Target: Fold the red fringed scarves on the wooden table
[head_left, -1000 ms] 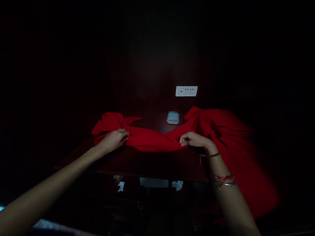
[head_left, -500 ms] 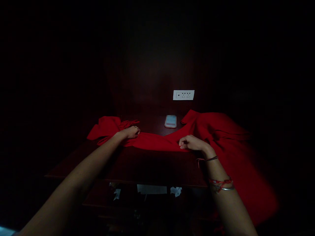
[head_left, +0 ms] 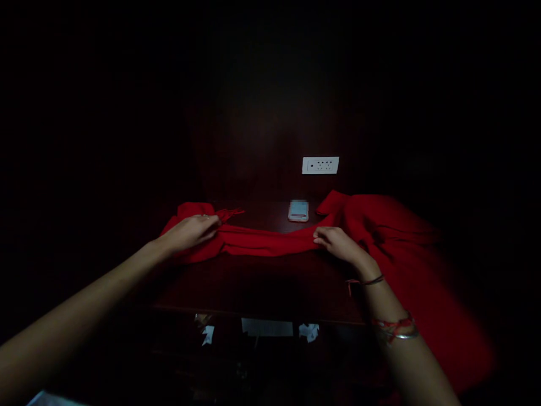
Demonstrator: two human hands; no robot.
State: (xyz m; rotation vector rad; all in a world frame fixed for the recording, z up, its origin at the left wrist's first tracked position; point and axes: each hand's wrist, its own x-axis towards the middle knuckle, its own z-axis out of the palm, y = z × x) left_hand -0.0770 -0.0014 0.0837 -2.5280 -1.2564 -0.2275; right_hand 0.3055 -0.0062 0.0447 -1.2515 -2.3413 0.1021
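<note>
A long red scarf (head_left: 270, 242) with a fringe stretches across the dark tabletop (head_left: 253, 282). My left hand (head_left: 196, 230) lies over its bunched left part, close to the fringe, fingers bent down and closed on the cloth. Further right, my right hand (head_left: 336, 241) pinches the upper edge of the cloth between thumb and fingers. Between my hands the scarf forms a narrow, creased strip. To the right of my right hand the rest spreads in loose folds and hangs over the table's near edge.
A phone (head_left: 298, 210) lies behind the scarf, near the wall. Above it a white socket plate (head_left: 320, 165) is fixed to the dark wall. White papers (head_left: 267, 327) show below the table's front edge. The surroundings are very dark.
My left hand has moved left along the scarf, and its fingers are less tightly curled. The strip between my hands is narrower and longer. My right hand stays near the same place on the cloth.
</note>
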